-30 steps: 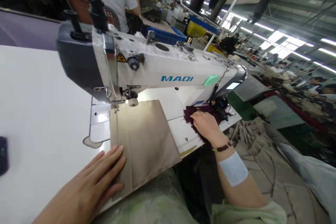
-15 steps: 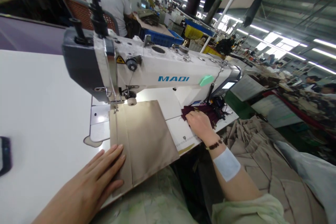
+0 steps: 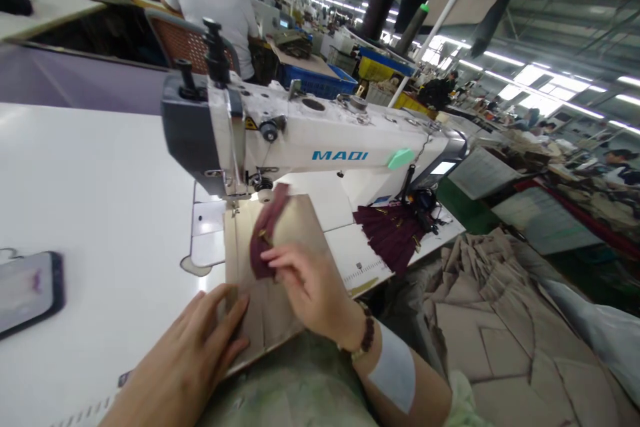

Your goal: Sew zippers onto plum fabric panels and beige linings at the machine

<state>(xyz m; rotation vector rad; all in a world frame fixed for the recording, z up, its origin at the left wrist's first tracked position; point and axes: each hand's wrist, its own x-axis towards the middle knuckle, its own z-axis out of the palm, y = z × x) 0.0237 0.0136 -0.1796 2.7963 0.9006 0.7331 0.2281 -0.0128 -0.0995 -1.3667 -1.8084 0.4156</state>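
Note:
My right hand [image 3: 317, 297] pinches a short maroon zipper [image 3: 264, 233] with a gold-coloured pull. The zipper curves up above a beige fabric panel [image 3: 313, 230], its upper end blurred. Flat on the table, the panel's far left corner lies by the needle and presser foot [image 3: 235, 208] of a white sewing machine [image 3: 300, 137]. Resting on the panel's near left edge is my left hand [image 3: 187, 347], fingers slightly bent and apart, holding nothing. More maroon zippers [image 3: 387, 233] lie fanned out under the machine's right end.
A phone [image 3: 30, 290] lies on the white table [image 3: 115, 213] at left. Beige fabric pieces [image 3: 500, 327] are heaped on the right, beside plastic sheeting [image 3: 595, 327]. Beyond the machine are a blue crate [image 3: 315, 83], thread cones [image 3: 383, 0] and a seated person [image 3: 213, 10].
My right hand has come left from the zipper pile to above the panel, bringing one maroon zipper. My left hand stays on the panel, its fingers more bent. The view has shifted left.

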